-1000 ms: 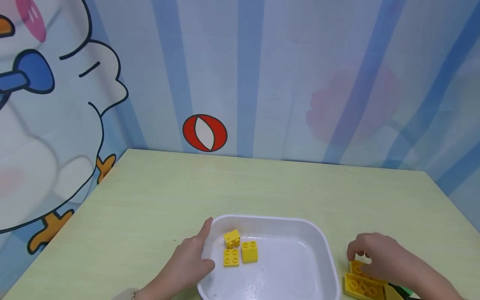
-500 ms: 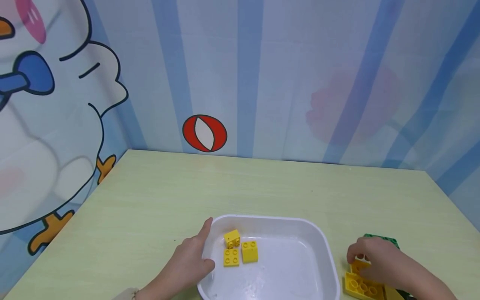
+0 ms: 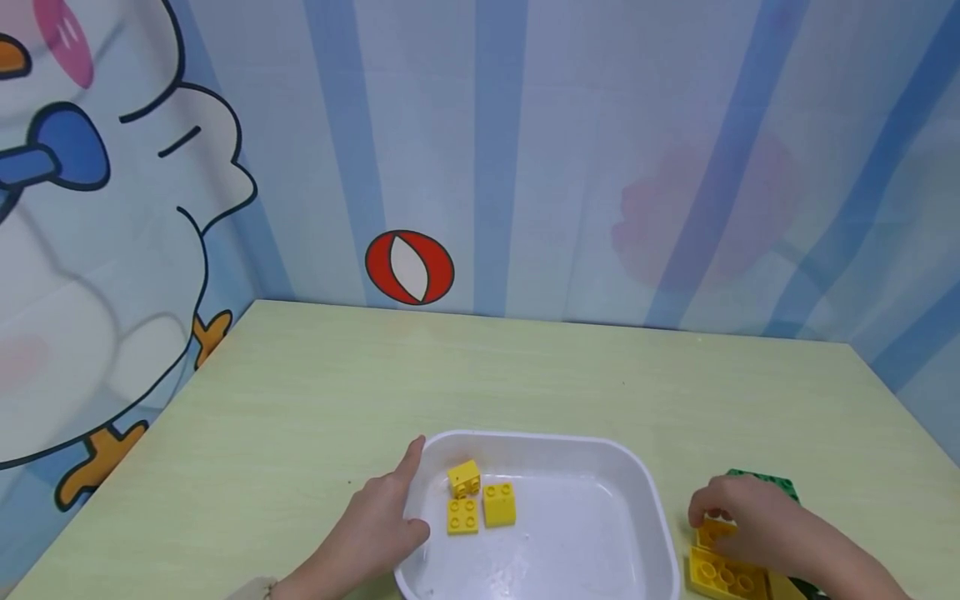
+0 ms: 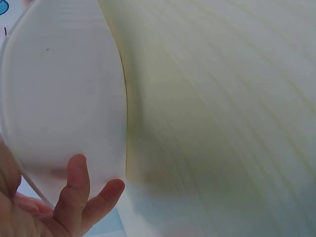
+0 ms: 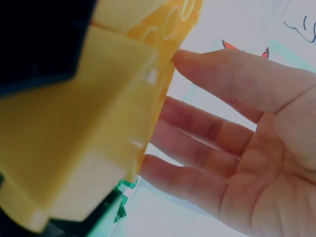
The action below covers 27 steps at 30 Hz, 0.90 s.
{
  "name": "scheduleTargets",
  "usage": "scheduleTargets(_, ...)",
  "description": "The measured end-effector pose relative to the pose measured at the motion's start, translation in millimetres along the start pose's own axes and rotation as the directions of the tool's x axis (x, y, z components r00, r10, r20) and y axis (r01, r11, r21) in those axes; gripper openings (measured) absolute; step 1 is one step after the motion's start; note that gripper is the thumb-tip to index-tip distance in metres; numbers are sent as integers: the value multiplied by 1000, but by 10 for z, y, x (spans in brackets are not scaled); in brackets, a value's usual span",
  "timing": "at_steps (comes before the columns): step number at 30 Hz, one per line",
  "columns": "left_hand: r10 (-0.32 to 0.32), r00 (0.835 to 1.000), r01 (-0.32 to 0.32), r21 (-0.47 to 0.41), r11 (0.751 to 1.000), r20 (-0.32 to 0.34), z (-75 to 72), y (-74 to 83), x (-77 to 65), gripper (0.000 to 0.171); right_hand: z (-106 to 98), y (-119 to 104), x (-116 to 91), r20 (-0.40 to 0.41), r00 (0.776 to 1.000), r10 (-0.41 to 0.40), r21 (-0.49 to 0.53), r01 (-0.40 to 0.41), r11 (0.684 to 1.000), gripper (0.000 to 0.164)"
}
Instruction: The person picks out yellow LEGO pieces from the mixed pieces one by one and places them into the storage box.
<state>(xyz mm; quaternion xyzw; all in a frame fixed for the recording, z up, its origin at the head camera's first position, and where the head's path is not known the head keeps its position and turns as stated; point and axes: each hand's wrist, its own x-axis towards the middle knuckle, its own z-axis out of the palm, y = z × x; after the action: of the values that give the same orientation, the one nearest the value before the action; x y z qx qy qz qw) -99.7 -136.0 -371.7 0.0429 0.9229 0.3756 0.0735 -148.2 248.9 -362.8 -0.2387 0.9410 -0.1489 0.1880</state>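
A white tray [image 3: 585,542] stands at the front middle of the table, with three small yellow bricks [image 3: 499,504] near its left wall. My left hand [image 3: 375,517] holds the tray's left rim: the thumb reaches over the edge, and fingertips lie against the outer wall in the left wrist view. To the right of the tray, my right hand [image 3: 765,517] pinches a yellow building brick [image 3: 714,533] between thumb and fingers. Right in front of that brick lies another yellow brick [image 3: 723,575] with round studs. In the right wrist view, yellow bricks [image 5: 74,133] fill the left side.
Green studded bricks [image 3: 772,479] show behind my right hand, and a dark piece [image 3: 810,588] lies beneath the forearm. Past the pale table [image 3: 525,367] rises a striped blue wall [image 3: 570,167] with cartoon prints.
My right hand has shifted slightly left with the yellow brick at its fingertips. The green bricks behind it have come into view. Left hand and tray have stayed in place.
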Motion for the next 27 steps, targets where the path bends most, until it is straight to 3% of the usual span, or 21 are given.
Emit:
scheduleTargets(9, 4, 1000, -4, 12, 1000, -1, -2, 3, -3, 89, 21, -52, 1, -21, 998, 66, 10, -66, 998, 17)
scheduleTargets(17, 3, 1000, -3, 10, 1000, -6, -1, 3, -5, 89, 37, -150, 25, -21, 982, 187, 19, -186, 982, 24)
scheduleTargets(27, 10, 1000, -9, 12, 1000, -4, -1, 4, -10, 88, 63, -150, 43, -2, 976, 219, 13, -219, 976, 26)
